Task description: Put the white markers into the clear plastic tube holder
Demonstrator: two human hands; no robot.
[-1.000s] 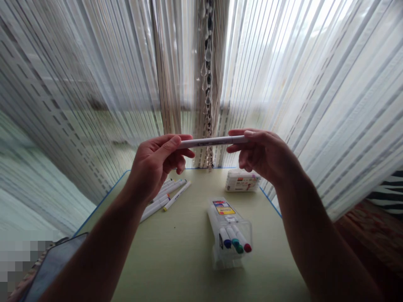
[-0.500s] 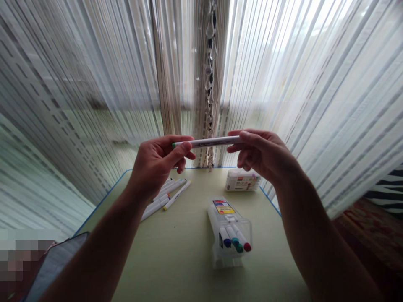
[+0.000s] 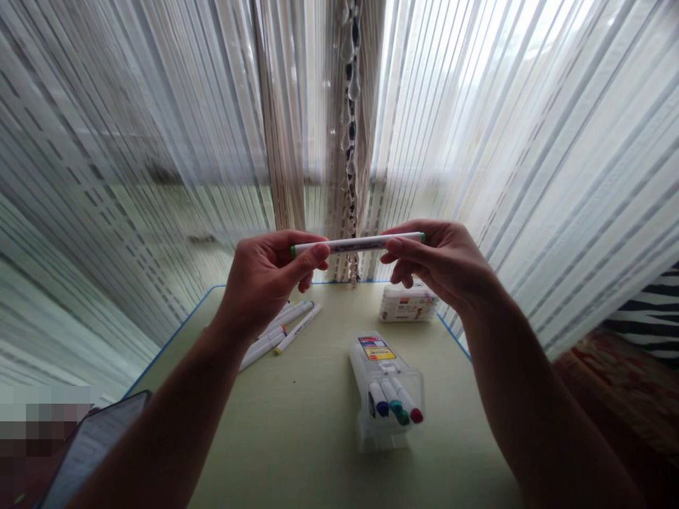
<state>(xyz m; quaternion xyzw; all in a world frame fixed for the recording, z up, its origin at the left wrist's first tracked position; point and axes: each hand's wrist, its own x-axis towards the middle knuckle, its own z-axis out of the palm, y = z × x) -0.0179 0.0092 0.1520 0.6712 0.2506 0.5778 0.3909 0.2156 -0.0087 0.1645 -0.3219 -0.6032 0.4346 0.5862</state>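
A white marker (image 3: 358,244) with green ends is held level above the table, pinched near both ends. My left hand (image 3: 276,265) grips its left part between thumb and fingers. Thumb and fingers of my right hand (image 3: 432,254) close on the right part, and the green tip there sticks out past the thumb. Below, a clear plastic case (image 3: 379,371) stands open at its near end, with several markers (image 3: 395,399) in it showing blue, teal, green and red ends. Loose white markers (image 3: 298,329) lie on the table, partly hidden behind my left forearm.
A second pack (image 3: 407,304) of markers sits at the table's back right. The pale green table (image 3: 302,438) has a blue edge. A dark-framed tablet or screen (image 3: 100,438) is at the lower left. String curtains (image 3: 212,141) with a bead strand hang behind.
My right hand's thumb has shifted left along the marker, uncovering the green right end. My left hand stays almost where it was. The case and loose markers have not moved.
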